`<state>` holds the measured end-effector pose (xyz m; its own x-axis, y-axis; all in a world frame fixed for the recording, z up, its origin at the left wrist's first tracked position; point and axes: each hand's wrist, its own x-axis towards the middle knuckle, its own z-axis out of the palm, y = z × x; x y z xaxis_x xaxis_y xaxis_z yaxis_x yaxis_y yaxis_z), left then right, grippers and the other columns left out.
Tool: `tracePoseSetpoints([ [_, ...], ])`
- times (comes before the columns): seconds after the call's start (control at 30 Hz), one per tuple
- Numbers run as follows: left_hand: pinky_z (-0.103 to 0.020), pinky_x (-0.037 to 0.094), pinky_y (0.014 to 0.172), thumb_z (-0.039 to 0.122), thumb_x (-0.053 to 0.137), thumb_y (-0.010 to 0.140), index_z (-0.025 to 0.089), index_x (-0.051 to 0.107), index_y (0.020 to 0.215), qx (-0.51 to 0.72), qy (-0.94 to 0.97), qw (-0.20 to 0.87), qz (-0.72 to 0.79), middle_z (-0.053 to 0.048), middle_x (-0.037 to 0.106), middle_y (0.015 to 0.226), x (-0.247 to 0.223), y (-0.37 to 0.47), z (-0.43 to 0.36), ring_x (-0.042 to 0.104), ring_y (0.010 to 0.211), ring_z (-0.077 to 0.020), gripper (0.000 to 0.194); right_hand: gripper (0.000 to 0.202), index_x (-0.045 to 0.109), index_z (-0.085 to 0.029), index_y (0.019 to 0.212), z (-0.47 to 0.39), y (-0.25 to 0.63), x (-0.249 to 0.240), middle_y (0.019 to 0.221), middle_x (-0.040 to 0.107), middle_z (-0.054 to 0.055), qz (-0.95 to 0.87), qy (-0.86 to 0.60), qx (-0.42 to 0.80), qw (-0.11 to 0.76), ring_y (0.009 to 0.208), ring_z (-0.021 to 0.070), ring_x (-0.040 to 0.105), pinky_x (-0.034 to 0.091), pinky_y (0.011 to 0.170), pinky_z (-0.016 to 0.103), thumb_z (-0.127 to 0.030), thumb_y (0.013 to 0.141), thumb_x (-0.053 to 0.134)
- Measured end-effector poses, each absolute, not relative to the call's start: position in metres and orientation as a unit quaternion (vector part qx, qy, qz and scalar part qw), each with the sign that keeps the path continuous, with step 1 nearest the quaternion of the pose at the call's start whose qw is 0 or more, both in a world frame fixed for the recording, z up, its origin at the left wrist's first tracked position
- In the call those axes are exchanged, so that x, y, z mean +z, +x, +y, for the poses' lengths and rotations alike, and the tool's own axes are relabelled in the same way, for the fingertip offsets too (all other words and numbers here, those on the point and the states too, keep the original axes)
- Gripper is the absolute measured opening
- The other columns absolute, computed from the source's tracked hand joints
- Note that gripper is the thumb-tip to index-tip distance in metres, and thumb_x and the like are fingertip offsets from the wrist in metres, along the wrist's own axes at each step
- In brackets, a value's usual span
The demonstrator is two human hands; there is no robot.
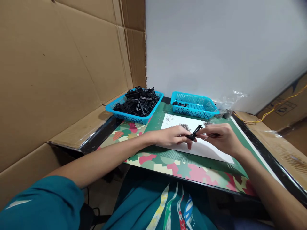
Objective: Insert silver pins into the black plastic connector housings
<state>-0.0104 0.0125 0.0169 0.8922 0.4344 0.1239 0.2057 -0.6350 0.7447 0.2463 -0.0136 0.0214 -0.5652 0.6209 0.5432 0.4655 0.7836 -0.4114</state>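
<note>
Fingertips of both hands meet on a small black plastic part [194, 132], a thin bar held tilted just above a white sheet of paper [208, 148]. The left hand [171, 135] pinches the part's lower end, fingers curled closed around it, palm down and low over the paper. The right hand [222, 137] has its fingers bent in toward the part's upper end; whether it also grips something small of its own is too fine to tell.

On the paper, just behind the hands, lie small heaps of tiny grey metal pieces [184, 126], with a few more scattered near its far edge. The paper rests on a green mat [172, 153] with a patchwork border of pink, orange and green, which covers a black-edged table [275, 166].

At the back of the table stand two turquoise plastic baskets. The left basket [112, 110] is piled high with black plastic parts [139, 100]. The right basket [194, 112] holds only a few. Just right of it is a crumpled clear plastic bag [227, 103].

Cardboard sheets [59, 70] wall the left side, and a pale wall [216, 48] stands behind
</note>
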Motion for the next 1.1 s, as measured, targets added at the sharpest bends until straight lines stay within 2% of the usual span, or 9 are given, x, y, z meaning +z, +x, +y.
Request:
tracePoseSetpoints([
  [0.17,-0.027,0.045,0.079,0.032,0.065,0.102,0.017,0.077,0.117,0.181,0.886,0.37,0.213,-0.007,0.076,0.106,0.017,-0.009,0.012,0.066,0.091,-0.0183,0.024,0.018,0.085,-0.022,0.088,-0.012,0.249,0.023,0.062,0.064,0.001,-0.881,-0.312,0.117,0.335,0.052,0.0107,0.048,0.036,0.05,0.026,-0.025,0.095,0.068],
  [0.23,-0.028,0.045,0.076,0.037,0.075,0.095,0.018,0.075,0.122,0.226,0.873,0.354,0.249,-0.008,0.076,0.108,0.015,-0.008,0.013,0.065,0.088,-0.0179,0.033,0.017,0.085,-0.022,0.088,-0.01,0.251,0.022,0.06,0.061,0.0,-0.879,-0.328,0.115,0.326,0.051,0.0108,0.047,0.036,0.05,0.026,-0.025,0.093,0.069],
  [0.37,-0.028,0.045,0.07,0.039,0.08,0.09,0.017,0.078,0.108,0.283,0.854,0.327,0.288,-0.006,0.078,0.099,0.011,-0.007,0.016,0.063,0.076,-0.0144,0.029,0.016,0.082,-0.021,0.084,-0.008,0.252,0.018,0.056,0.053,-0.002,-0.878,-0.347,0.108,0.312,0.051,0.011,0.043,0.033,0.05,0.027,-0.028,0.093,0.07],
  [0.47,-0.027,0.046,0.071,0.038,0.079,0.091,0.018,0.08,0.103,0.296,0.867,0.282,0.286,-0.006,0.08,0.098,0.008,-0.007,0.016,0.066,0.078,-0.0145,0.023,0.015,0.08,-0.02,0.086,-0.007,0.252,0.017,0.059,0.054,-0.002,-0.882,-0.348,0.104,0.302,0.053,0.0115,0.043,0.033,0.051,0.028,-0.027,0.094,0.069],
  [0.63,-0.029,0.046,0.073,0.034,0.073,0.093,0.02,0.082,0.104,0.293,0.88,0.203,0.313,-0.005,0.082,0.102,0.007,-0.007,0.013,0.071,0.083,-0.0166,0.019,0.02,0.079,-0.02,0.109,-0.004,0.252,0.017,0.083,0.067,0.004,-0.876,-0.367,0.076,0.302,0.064,0.015,0.055,0.044,0.06,0.03,-0.03,0.1,0.064],
  [0.77,-0.029,0.046,0.073,0.034,0.071,0.094,0.021,0.083,0.103,0.284,0.887,0.172,0.32,-0.004,0.083,0.105,0.005,-0.007,0.012,0.072,0.085,-0.0176,0.02,0.034,0.078,-0.022,0.118,0.0,0.257,0.017,0.101,0.065,0.011,-0.871,-0.368,0.058,0.322,0.082,0.0207,0.063,0.052,0.072,0.036,-0.032,0.11,0.047],
  [0.87,-0.029,0.044,0.07,0.036,0.07,0.094,0.021,0.083,0.103,0.273,0.893,0.159,0.321,-0.004,0.083,0.103,0.003,-0.007,0.012,0.071,0.08,-0.0168,0.022,0.033,0.077,-0.023,0.116,0.003,0.262,0.016,0.11,0.063,0.013,-0.875,-0.362,0.021,0.32,0.09,0.0239,0.063,0.052,0.077,0.04,-0.035,0.11,0.047],
  [1.0,-0.029,0.043,0.067,0.036,0.069,0.093,0.02,0.084,0.103,0.262,0.895,0.145,0.332,-0.004,0.083,0.097,-0.002,-0.007,0.012,0.068,0.07,-0.0153,0.024,0.034,0.072,-0.02,0.091,0.008,0.265,0.013,0.087,0.064,0.009,-0.825,-0.427,-0.018,0.37,0.075,0.0205,0.059,0.046,0.07,0.036,-0.036,0.109,0.048],
  [1.1,-0.03,0.044,0.068,0.034,0.069,0.093,0.02,0.085,0.104,0.259,0.898,0.138,0.328,-0.005,0.084,0.097,-0.005,-0.006,0.011,0.069,0.071,-0.0161,0.024,0.038,0.065,-0.02,0.08,0.012,0.263,0.01,0.063,0.057,0.002,-0.756,-0.486,0.07,0.432,0.056,0.015,0.05,0.04,0.058,0.033,-0.042,0.108,0.051],
])
